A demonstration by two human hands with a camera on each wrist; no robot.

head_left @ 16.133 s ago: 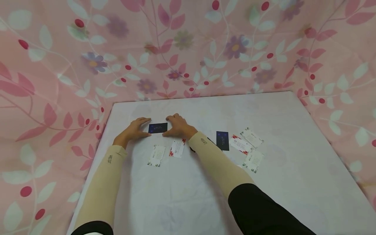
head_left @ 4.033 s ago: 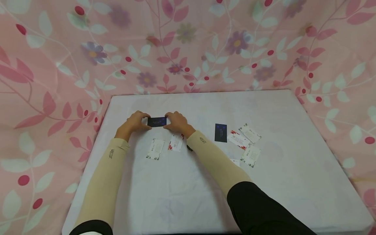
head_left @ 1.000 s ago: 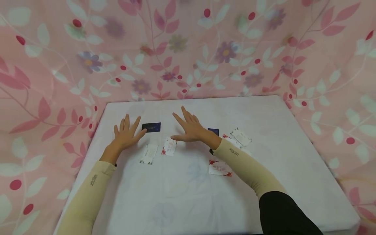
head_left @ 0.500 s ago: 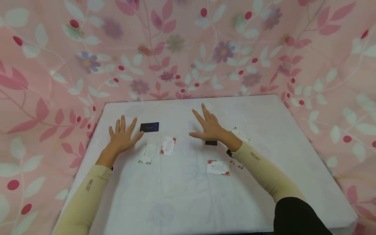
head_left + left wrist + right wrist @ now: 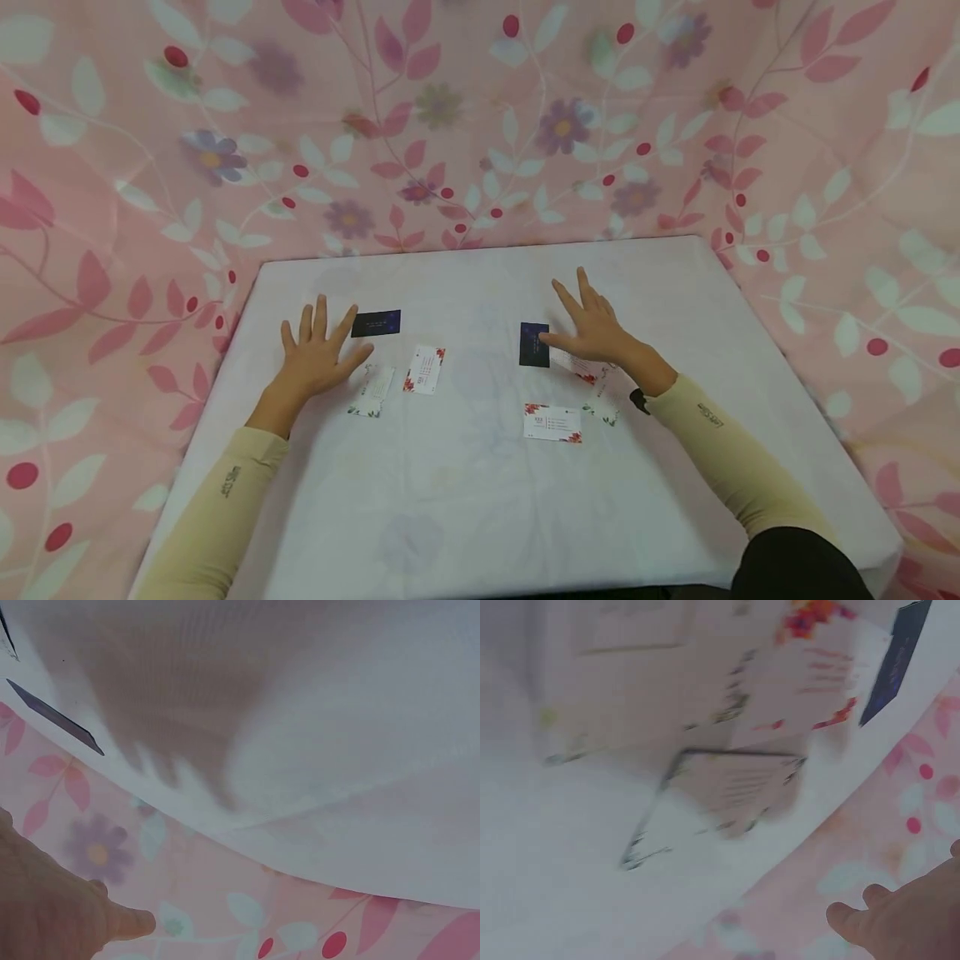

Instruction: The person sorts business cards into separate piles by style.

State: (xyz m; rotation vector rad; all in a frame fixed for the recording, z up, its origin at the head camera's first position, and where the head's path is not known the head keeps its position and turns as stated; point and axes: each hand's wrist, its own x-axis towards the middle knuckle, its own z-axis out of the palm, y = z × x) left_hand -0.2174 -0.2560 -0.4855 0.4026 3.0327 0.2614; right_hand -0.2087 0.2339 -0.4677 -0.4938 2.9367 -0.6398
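We see the left dark card (image 5: 378, 323) flat on the white table (image 5: 450, 508), just beside the left hand (image 5: 309, 362), and the right dark card (image 5: 532, 348) beside the right hand (image 5: 597, 332). The 2 hands spread their fingers wide, holding nothing. Between them lies a red-flowered card (image 5: 424, 370); behind the table we see pink flowered cloth (image 5: 480, 92).

Dark lettering (image 5: 230, 482) marks the beige arm sleeves (image 5: 738, 462).

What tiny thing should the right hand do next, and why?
Probably lower the right hand toward the upright-lying dark card and pinch its edge: the hand is spread and holds nothing, and in the head view its thumb tip overlaps that card.
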